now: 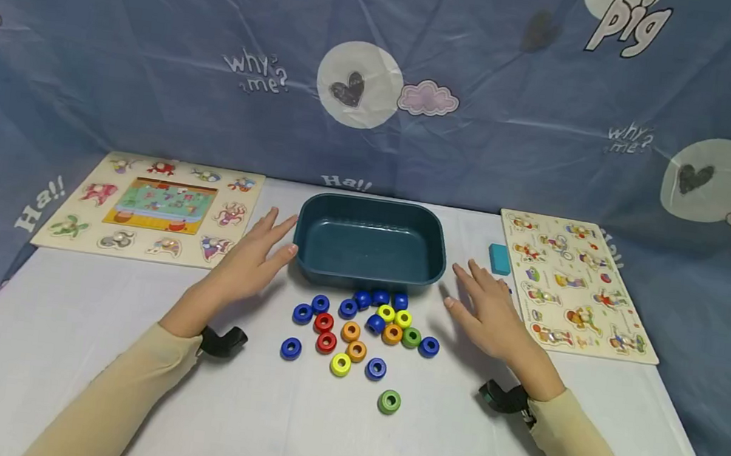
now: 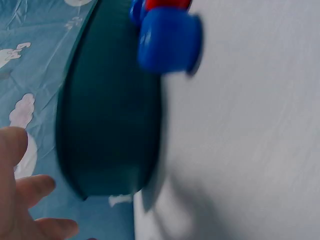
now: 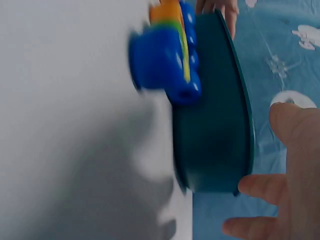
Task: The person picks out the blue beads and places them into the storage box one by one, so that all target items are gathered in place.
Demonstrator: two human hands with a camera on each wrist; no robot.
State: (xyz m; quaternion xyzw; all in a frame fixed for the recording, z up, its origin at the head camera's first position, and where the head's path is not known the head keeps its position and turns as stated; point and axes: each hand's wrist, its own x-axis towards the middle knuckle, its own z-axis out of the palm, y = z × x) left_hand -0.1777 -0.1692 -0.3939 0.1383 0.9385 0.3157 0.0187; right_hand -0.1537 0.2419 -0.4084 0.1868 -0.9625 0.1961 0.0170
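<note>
A dark teal plastic tub (image 1: pixel 366 282) stands at the back middle of the white table, with nothing inside it. My left hand (image 1: pixel 254 257) is spread at the tub's left side, fingertips close to the rim. On the other side my right hand (image 1: pixel 487 308) has its fingers extended near the right front corner. Neither hand holds anything. In front of the tub lie several ring beads: blue (image 1: pixel 375 369), red (image 1: pixel 326 343), orange (image 1: pixel 356 351), yellow (image 1: pixel 341 364) and green (image 1: pixel 389 401). The left wrist view shows a blue bead (image 2: pixel 167 40) beside the tub wall (image 2: pixel 110 125).
A wooden picture puzzle board (image 1: pixel 91 229) lies at the back left, another board (image 1: pixel 565 301) at the right. Between that board and the tub sits a small blue block (image 1: pixel 499 259). A printed blue cloth (image 1: pixel 514 147) hangs behind the white table (image 1: pixel 251 424).
</note>
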